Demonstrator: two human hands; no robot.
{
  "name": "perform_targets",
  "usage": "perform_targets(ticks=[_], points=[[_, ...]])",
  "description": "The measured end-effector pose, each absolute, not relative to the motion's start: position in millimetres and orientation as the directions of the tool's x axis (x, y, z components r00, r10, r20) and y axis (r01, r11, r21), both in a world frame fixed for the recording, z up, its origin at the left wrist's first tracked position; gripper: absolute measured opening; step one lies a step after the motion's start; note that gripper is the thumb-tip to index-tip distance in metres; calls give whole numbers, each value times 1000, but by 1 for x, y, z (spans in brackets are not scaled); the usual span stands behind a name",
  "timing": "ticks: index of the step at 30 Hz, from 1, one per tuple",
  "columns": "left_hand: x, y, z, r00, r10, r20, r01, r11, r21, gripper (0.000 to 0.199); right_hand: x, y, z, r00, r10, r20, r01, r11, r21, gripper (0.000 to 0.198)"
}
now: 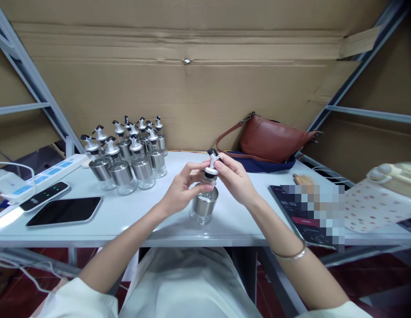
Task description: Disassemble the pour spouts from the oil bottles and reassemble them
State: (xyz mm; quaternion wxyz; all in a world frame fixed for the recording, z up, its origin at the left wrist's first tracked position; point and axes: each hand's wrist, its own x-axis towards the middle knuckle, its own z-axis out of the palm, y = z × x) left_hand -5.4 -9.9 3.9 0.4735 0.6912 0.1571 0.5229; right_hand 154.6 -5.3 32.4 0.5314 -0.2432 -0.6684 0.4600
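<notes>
An oil bottle (205, 206) of clear glass with a metal band stands upright on the white table (172, 226), near its front edge. At its neck, my left hand (182, 187) is closed around the glass, thumb in front. My right hand (234, 177) pinches the silver pour spout (212, 167) with its black flap, which sits at the top of the bottle. Whether the spout is fully seated cannot be made out behind the fingers. Several similar oil bottles (120, 174) with spouts stand grouped at the back left.
On the left lie a black-screened phone (65, 211), a power bank (44, 196) and a white power strip (48, 176). A brown leather bag (273, 138) rests at the back right. A partly blurred tablet (299, 212) and a dotted pouch (379, 203) are on the right. Cardboard (198, 97) walls the back.
</notes>
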Motion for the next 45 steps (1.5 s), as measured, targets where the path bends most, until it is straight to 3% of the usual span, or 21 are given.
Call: perform_targets(ticks=[6,10,15,27,32,34,37,40,45], points=[[-3,-8,1,363,701,615,-348,-510,787,37,142,-16,17,-241,865,439,-299,365,-882,24],[-2,-8,-5,316,713,627,-332,-535,776,30,132,-22,12,-107,875,472,-300,424,-854,20],[1,-7,-11,286,755,590,-329,-501,800,32,127,-24,11,-78,859,505,-283,467,-838,15],[1,-12,-10,271,733,624,-251,-572,781,29,122,-28,14,62,805,590,-132,593,-795,11],[-6,-19,-17,260,686,679,-58,-691,721,22,119,-30,-3,15,767,642,1,642,-767,12],[-20,-23,-15,316,643,698,125,-757,641,28,119,-27,-8,-123,759,640,27,647,-762,23],[-55,-28,-9,362,617,699,461,-770,441,44,119,-21,-9,-355,739,573,109,641,-760,60],[-101,-31,-6,201,596,777,710,-636,304,67,116,-14,-4,-458,776,434,153,550,-821,92],[-161,-22,-11,-69,635,770,789,-437,432,117,102,8,-4,-541,832,122,38,169,-985,104]])
